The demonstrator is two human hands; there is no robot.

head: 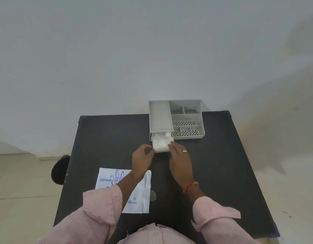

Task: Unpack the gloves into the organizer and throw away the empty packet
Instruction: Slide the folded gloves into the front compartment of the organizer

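Observation:
A grey organizer (187, 118) stands at the far middle of the black table (222, 164). Its drawer (162, 150) is pulled out toward me and holds crumpled clear gloves (160, 142). My left hand (142, 158) sits at the drawer's left front corner, fingers curled against it. My right hand (180, 155) lies flat at the drawer's right side, fingertips touching the gloves and the rim. The flat white packet (108, 178) with blue print lies on the table near me, partly under my left forearm.
A dark round object (59, 170) stands on the floor left of the table. A pale wall rises just behind the organizer. The table's right half is bare black surface.

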